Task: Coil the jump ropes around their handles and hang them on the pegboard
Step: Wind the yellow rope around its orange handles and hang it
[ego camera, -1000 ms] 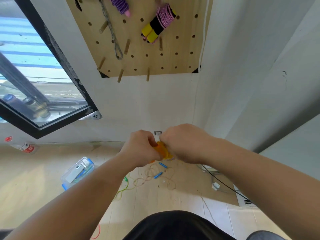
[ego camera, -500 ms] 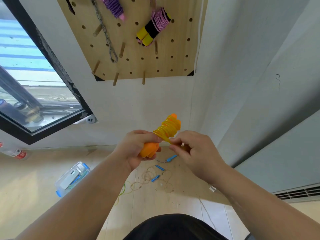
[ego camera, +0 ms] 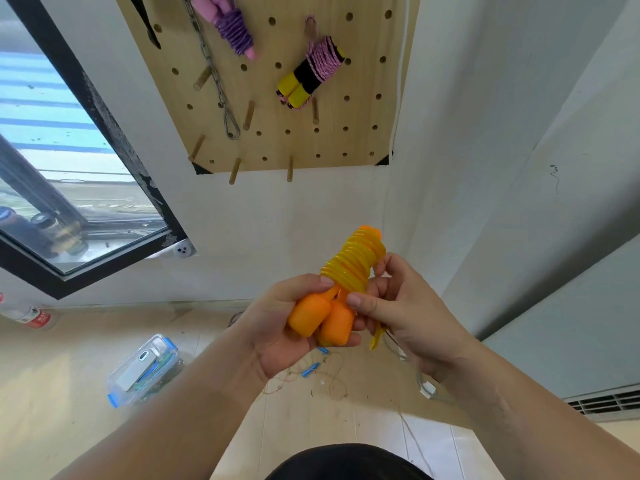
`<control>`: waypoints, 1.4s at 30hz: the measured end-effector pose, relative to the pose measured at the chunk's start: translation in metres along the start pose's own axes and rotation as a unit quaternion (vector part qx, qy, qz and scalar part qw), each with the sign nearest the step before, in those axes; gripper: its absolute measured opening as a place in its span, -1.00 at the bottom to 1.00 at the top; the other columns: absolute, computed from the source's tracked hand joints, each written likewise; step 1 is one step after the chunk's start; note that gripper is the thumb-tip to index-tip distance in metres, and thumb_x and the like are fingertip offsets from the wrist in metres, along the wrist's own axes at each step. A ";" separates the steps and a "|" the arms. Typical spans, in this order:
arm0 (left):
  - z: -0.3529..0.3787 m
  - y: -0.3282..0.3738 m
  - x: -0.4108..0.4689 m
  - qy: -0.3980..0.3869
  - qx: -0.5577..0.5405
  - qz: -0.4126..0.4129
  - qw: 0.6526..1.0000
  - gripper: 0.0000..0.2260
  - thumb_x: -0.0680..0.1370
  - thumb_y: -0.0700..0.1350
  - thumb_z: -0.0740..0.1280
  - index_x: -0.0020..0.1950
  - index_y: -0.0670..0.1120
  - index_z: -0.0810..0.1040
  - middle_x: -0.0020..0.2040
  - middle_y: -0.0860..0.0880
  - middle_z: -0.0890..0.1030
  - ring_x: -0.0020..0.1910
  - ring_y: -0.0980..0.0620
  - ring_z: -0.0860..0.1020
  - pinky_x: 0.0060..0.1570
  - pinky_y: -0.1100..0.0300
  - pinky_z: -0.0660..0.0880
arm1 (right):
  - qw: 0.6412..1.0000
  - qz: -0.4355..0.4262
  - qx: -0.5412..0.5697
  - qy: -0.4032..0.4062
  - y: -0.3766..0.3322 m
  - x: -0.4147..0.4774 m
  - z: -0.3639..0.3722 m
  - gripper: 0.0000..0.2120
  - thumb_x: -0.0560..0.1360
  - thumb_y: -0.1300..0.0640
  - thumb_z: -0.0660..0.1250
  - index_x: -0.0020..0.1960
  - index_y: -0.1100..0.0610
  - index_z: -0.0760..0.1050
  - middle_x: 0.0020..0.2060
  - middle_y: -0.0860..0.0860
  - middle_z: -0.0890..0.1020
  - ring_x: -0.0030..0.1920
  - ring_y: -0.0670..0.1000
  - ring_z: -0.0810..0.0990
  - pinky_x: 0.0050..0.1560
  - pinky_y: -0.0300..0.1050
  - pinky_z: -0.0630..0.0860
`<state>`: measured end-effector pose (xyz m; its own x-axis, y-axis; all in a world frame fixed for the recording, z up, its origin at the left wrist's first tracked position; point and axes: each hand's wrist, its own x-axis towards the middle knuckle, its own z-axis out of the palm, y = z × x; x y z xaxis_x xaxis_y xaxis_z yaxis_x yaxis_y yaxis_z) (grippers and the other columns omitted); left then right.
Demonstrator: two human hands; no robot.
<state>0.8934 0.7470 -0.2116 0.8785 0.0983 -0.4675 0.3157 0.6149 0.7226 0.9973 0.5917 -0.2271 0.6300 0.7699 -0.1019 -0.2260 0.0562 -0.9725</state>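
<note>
Here, the left hand (ego camera: 277, 327) grips the handles (ego camera: 320, 320) of the coiled orange jump rope (ego camera: 351, 265), its long axis rising from the fingers toward the pegboard (ego camera: 362, 114) above. The right hand (ego camera: 408, 317) pinches the coil's base.

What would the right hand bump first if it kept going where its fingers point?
The right hand is touching the coiled orange jump rope, so that comes first; beyond it, probably the left hand, though depth is unclear.

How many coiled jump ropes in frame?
3: purple rope high on the pegboard, pink rope right of it, orange rope in left hand and right hand. Board top is cropped; more may hang there.
</note>
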 end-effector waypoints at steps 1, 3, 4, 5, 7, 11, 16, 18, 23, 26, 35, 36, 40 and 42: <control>-0.001 -0.001 -0.001 -0.003 0.012 0.001 1.000 -0.54 0.44 -0.07 0.35 0.28 -0.28 0.55 0.11 -0.31 0.65 -0.07 -0.25 0.67 -0.02 -0.14 0.63 | 1.000 0.024 0.001 -0.009 0.000 0.001 -0.002 -0.49 0.34 0.16 0.61 0.13 0.13 0.38 -0.38 0.04 0.55 -0.34 0.06 0.60 -0.35 -0.15 0.49; -0.002 -0.002 -0.003 0.000 0.038 -0.005 0.999 -0.52 0.48 -0.06 0.37 0.33 -0.29 0.52 0.20 -0.33 0.63 0.06 -0.30 0.65 0.05 -0.17 0.62 | 0.998 0.055 -0.014 -0.037 0.001 0.002 -0.007 -0.50 0.37 0.14 0.58 0.22 0.09 0.43 -0.34 0.05 0.59 -0.31 0.06 0.59 -0.33 -0.17 0.50; -0.003 -0.002 -0.003 0.005 0.047 -0.009 0.999 -0.51 0.50 -0.06 0.36 0.36 -0.28 0.50 0.23 -0.34 0.62 0.11 -0.34 0.64 0.07 -0.18 0.61 | 0.997 0.057 -0.024 -0.054 0.002 0.003 -0.009 -0.58 0.39 0.13 0.58 0.17 0.10 0.48 -0.32 0.07 0.59 -0.29 0.08 0.59 -0.31 -0.18 0.51; -0.004 -0.004 -0.004 0.008 0.053 -0.012 0.998 -0.51 0.51 -0.05 0.35 0.37 -0.28 0.49 0.24 -0.35 0.61 0.15 -0.36 0.62 0.07 -0.18 0.61 | 0.996 0.054 -0.034 -0.069 0.003 0.003 -0.010 -0.67 0.41 0.10 0.58 0.08 0.10 0.53 -0.30 0.09 0.59 -0.27 0.11 0.57 -0.31 -0.18 0.51; -0.004 -0.005 -0.004 0.010 0.061 -0.015 0.998 -0.54 0.52 -0.03 0.32 0.34 -0.25 0.52 0.22 -0.31 0.63 0.12 -0.33 0.64 0.05 -0.12 0.59 | 0.993 0.053 -0.046 -0.091 0.005 0.003 -0.012 -0.75 0.38 0.01 0.57 -0.04 0.07 0.61 -0.28 0.14 0.59 -0.26 0.15 0.53 -0.31 -0.18 0.50; 0.002 -0.004 -0.005 0.002 0.011 -0.011 1.000 -0.53 0.51 0.02 0.24 0.27 -0.27 0.59 0.03 -0.32 0.65 -0.14 -0.23 0.68 -0.19 0.03 0.63 | 0.993 0.043 0.002 -0.107 0.005 0.007 -0.012 -0.54 0.26 -0.18 0.63 -0.06 0.12 0.61 -0.31 0.15 0.57 -0.35 0.05 0.47 -0.32 -0.19 0.46; 0.016 -0.002 -0.005 0.055 -0.020 0.010 0.998 -0.60 0.56 -0.02 0.19 0.05 -0.32 0.65 -0.16 -0.32 0.63 -0.30 -0.24 0.62 -0.40 0.09 0.60 | 0.995 0.055 0.035 -0.078 0.005 0.009 -0.005 -0.70 0.38 -0.18 0.51 -0.17 0.05 0.61 -0.39 0.10 0.47 -0.37 0.05 0.40 -0.32 -0.10 0.38; 0.017 -0.009 0.000 0.122 0.068 0.071 0.988 -0.67 0.60 -0.04 0.14 0.16 -0.20 0.58 -0.06 -0.27 0.63 -0.18 -0.24 0.61 -0.31 0.04 0.57 | 0.991 0.091 0.078 -0.055 0.001 0.007 -0.003 -0.73 0.46 -0.11 0.45 -0.23 0.07 0.54 -0.44 0.01 0.35 -0.44 -0.03 0.32 -0.41 -0.18 0.34; -0.009 -0.005 -0.002 0.033 0.406 0.407 0.817 -0.46 0.47 0.07 0.16 0.46 0.04 0.43 0.47 0.04 0.44 0.48 0.01 0.38 0.41 0.03 0.34 | 0.937 0.269 0.222 -0.024 -0.002 0.002 -0.010 -0.71 0.43 -0.10 0.40 -0.28 0.08 0.43 -0.46 -0.06 0.26 -0.56 -0.16 0.25 -0.58 -0.32 0.24; -0.020 0.003 -0.003 -0.050 0.619 0.424 0.660 -0.36 0.46 0.11 0.27 0.53 -0.05 0.39 0.60 -0.01 0.29 0.61 -0.05 0.19 0.52 -0.25 0.17 | 0.912 0.325 0.232 -0.097 0.007 -0.002 -0.013 -0.64 0.48 -0.12 0.41 -0.34 0.08 0.46 -0.49 -0.08 0.25 -0.56 -0.19 0.24 -0.60 -0.38 0.19; -0.013 -0.010 0.009 -0.004 0.542 0.496 0.678 -0.26 0.39 0.50 0.31 0.01 -0.21 0.61 -0.15 -0.05 0.65 -0.15 -0.02 0.62 -0.15 0.02 0.56 | 0.911 0.344 0.187 -0.125 0.001 -0.013 0.012 -0.65 0.47 -0.13 0.42 -0.28 0.08 0.42 -0.46 -0.06 0.22 -0.51 -0.15 0.14 -0.53 -0.34 0.06; -0.008 -0.013 0.008 0.029 0.477 0.470 0.742 -0.25 0.37 0.51 0.33 -0.13 -0.24 0.59 -0.29 -0.04 0.59 -0.29 0.02 0.57 -0.28 0.10 0.51 | 0.934 0.328 0.106 -0.097 -0.001 -0.016 0.018 -0.61 0.54 -0.17 0.31 -0.27 0.11 0.47 -0.45 -0.05 0.22 -0.49 -0.11 0.12 -0.51 -0.29 0.06; 0.003 -0.020 0.014 0.218 0.357 0.303 0.856 -0.37 0.35 0.52 0.25 -0.41 -0.07 0.33 -0.52 0.08 0.35 -0.52 0.12 0.34 -0.45 0.24 0.34 | 0.957 0.154 -0.245 0.009 0.004 -0.019 0.029 -0.51 0.64 -0.15 0.08 -0.24 0.14 0.55 -0.47 -0.07 0.40 -0.47 -0.07 0.33 -0.36 -0.13 0.28; 0.003 -0.022 0.016 0.260 0.359 0.226 0.867 -0.36 0.39 0.55 0.21 -0.40 -0.05 0.36 -0.51 0.05 0.38 -0.51 0.07 0.38 -0.38 0.13 0.40 | 0.910 0.094 -0.403 -0.017 0.006 -0.018 0.026 -0.58 0.65 -0.11 0.11 -0.18 0.10 0.56 -0.39 -0.07 0.54 -0.35 -0.05 0.49 -0.25 -0.05 0.44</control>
<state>0.9019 0.7329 -0.2337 0.7486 0.6576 -0.0845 0.2865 -0.2060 0.9357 0.9656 0.5943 -0.2256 0.6094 0.7381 -0.2897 0.2999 -0.5527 -0.7775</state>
